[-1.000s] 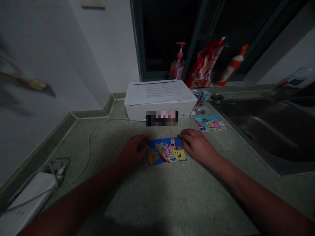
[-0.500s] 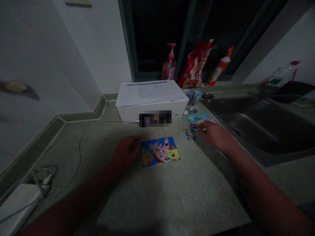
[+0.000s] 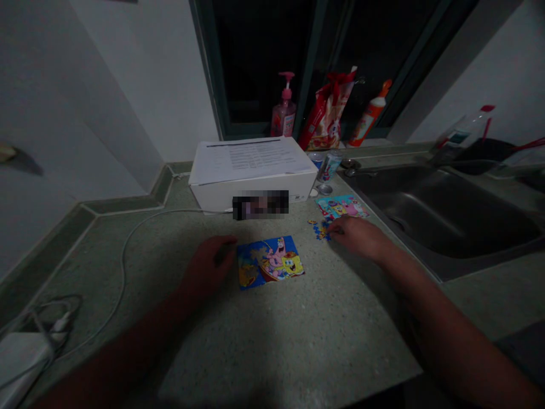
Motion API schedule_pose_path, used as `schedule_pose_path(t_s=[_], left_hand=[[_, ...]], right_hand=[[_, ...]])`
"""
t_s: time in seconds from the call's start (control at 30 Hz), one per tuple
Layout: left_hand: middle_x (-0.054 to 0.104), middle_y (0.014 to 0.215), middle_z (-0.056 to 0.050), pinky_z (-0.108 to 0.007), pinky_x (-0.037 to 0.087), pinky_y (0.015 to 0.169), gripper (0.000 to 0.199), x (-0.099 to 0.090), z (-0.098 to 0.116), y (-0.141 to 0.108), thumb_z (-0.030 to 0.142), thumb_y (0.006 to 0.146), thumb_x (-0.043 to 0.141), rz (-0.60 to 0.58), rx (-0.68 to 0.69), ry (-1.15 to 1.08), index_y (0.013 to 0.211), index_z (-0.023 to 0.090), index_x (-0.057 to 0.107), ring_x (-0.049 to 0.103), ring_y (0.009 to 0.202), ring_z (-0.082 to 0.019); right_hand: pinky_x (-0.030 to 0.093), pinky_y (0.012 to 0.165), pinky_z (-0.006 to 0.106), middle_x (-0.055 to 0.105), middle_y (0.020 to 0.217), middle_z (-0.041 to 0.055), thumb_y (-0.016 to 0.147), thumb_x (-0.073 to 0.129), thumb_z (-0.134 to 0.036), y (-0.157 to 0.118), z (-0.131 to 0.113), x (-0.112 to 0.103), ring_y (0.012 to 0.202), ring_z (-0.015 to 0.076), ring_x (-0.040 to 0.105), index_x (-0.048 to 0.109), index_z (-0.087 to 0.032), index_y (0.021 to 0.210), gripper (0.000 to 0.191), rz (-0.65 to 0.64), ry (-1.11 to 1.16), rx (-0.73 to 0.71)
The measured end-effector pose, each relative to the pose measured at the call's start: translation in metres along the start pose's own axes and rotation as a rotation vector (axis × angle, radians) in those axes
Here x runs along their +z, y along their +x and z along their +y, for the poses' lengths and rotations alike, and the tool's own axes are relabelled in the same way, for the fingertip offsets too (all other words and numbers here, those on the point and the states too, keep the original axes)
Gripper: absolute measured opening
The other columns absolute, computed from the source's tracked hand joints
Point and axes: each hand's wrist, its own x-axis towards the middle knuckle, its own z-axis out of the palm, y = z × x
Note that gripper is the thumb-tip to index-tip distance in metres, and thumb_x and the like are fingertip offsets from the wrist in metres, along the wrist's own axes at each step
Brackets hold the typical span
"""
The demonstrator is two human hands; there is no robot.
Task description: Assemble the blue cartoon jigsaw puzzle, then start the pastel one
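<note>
A partly assembled jigsaw puzzle lies flat on the counter, showing a pink and a yellow cartoon figure on blue. Gaps in its upper left part show the tan backing. Along the puzzle's left edge rests my left hand, thumb and fingers apart, holding nothing. My right hand reaches to the small pile of loose puzzle pieces, its fingertips pinched at the pile's right side on a piece mostly hidden by the fingers. Just behind that hand lies a second, turquoise cartoon puzzle, partly covered by it.
A white box with a printed sheet on top stands behind the puzzle. Beside it is a can. The steel sink is to the right. A white cable curves across the left counter. Bottles and a red bag line the windowsill.
My right hand has moved slightly nearer, from the turquoise puzzle's edge onto the loose pieces, uncovering more of that puzzle. My left hand stays beside the assembled puzzle. The whole view has shifted a little.
</note>
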Motion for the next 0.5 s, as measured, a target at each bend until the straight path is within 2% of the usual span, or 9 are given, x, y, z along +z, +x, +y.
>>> schedule_pose_path(t_s=[0.07,0.2,0.27,0.5], left_hand=[[0.079,0.124,-0.010,-0.056,0.057,0.111,0.034,0.000,0.000,0.000,0.035,0.095,0.057,-0.001,-0.006,-0.008,0.122,0.022,0.073,0.074,0.119,-0.032],[0.078,0.126,-0.012,-0.057,0.056,0.113,0.035,0.001,0.000,-0.001,0.035,0.096,0.057,-0.007,-0.021,-0.019,0.123,0.020,0.073,0.072,0.121,-0.032],[0.078,0.127,-0.012,-0.057,0.056,0.113,0.035,0.001,0.000,0.000,0.035,0.096,0.058,-0.008,-0.026,-0.020,0.123,0.020,0.073,0.072,0.121,-0.032],[0.078,0.127,-0.010,-0.056,0.056,0.114,0.030,-0.001,0.006,-0.001,0.028,0.097,0.058,-0.014,0.007,-0.006,0.123,0.022,0.072,0.072,0.122,-0.031]], right_hand=[[0.055,0.080,0.036,0.084,0.104,0.0102,0.098,0.061,-0.022,0.001,-0.004,0.001,0.093,0.0279,0.077,0.085,-0.024,0.103,0.025,0.018,-0.042,-0.002],[0.055,0.092,0.039,0.079,0.121,0.0147,0.105,0.055,-0.026,0.008,-0.015,0.005,0.107,0.0291,0.074,0.082,-0.020,0.116,0.030,0.185,-0.077,-0.077],[0.054,0.099,0.041,0.077,0.124,0.0163,0.106,0.055,-0.027,0.013,-0.020,0.009,0.113,0.0300,0.071,0.081,-0.019,0.119,0.030,0.230,-0.081,-0.103],[0.053,0.102,0.043,0.077,0.115,0.0170,0.106,0.058,-0.028,0.025,-0.022,0.017,0.115,0.0317,0.070,0.083,-0.018,0.111,0.027,0.187,-0.093,-0.103]])
